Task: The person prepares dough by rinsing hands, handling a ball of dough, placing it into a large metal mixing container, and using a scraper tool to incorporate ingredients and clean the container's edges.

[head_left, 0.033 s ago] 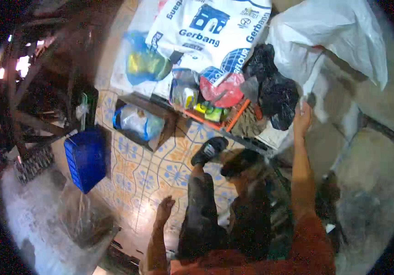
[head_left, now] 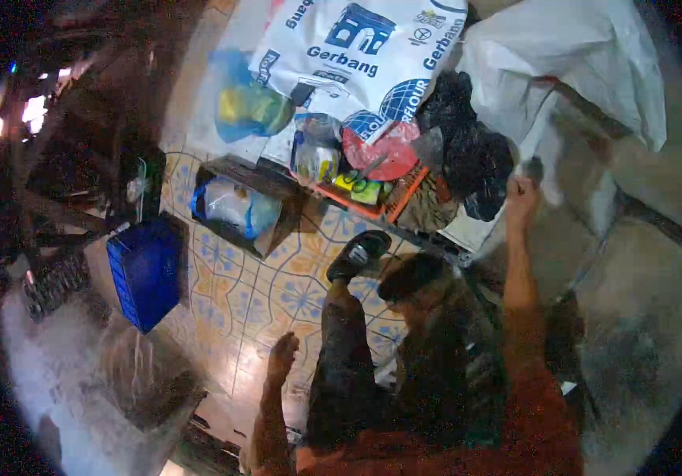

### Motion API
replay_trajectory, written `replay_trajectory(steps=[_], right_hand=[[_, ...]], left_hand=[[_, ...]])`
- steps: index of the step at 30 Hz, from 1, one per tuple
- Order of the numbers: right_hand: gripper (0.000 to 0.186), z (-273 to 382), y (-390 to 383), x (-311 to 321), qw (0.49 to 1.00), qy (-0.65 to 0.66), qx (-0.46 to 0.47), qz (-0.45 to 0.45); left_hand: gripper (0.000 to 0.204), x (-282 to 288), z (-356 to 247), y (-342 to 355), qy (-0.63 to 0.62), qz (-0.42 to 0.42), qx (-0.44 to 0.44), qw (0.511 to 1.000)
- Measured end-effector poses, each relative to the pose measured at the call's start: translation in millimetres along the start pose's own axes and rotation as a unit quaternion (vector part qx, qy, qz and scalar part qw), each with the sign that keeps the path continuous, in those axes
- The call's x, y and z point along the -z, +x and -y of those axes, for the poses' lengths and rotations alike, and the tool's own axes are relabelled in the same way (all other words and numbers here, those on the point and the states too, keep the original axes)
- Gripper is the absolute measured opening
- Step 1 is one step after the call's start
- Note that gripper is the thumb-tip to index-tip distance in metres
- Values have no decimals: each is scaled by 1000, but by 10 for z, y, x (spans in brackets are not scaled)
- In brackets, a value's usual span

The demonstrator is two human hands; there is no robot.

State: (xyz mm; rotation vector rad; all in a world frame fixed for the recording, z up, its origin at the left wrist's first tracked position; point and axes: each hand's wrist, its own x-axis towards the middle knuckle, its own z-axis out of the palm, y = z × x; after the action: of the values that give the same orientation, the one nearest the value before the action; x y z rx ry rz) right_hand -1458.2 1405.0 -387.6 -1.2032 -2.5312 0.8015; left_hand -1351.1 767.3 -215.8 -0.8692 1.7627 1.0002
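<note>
My right hand (head_left: 521, 198) is closed with its fingers curled, beside a black plastic bag (head_left: 477, 170). Just above it hangs the lower end of a large white plastic sack (head_left: 587, 40); what the fingers hold, if anything, I cannot make out. My left hand (head_left: 282, 358) hangs low over the tiled floor (head_left: 230, 317), fingers curled in, with nothing showing in them. Ahead lies a printed white flour sack (head_left: 341, 59). Below it a red plastic bag (head_left: 381, 151) and yellow-green packets (head_left: 357, 187) lie in an orange tray (head_left: 349, 208).
An open box (head_left: 277, 226) with a clear blue-edged package stands left of the tray. Farther left are a blue crate (head_left: 144, 274) and dark wooden beams (head_left: 47, 210). A blue bag with yellow contents (head_left: 250, 107) lies beyond. My sandalled foot (head_left: 359, 255) rests on the tiles.
My right hand has drawn slightly down and its fingers are curled tighter. The left hand has shifted a little. The whole view has moved slightly.
</note>
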Motion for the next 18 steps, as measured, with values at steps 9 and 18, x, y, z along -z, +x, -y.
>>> replay_trajectory(steps=[9,18], right_hand=[[39,617,-1411,-1033,938,-4,-5,345],[25,346,-1289,-1957,956,-192,80,205]], left_hand=[[58,-184,-1125,416,-132,-3,-49,990],[56,-151,-1189,768,-181,50,17,982]])
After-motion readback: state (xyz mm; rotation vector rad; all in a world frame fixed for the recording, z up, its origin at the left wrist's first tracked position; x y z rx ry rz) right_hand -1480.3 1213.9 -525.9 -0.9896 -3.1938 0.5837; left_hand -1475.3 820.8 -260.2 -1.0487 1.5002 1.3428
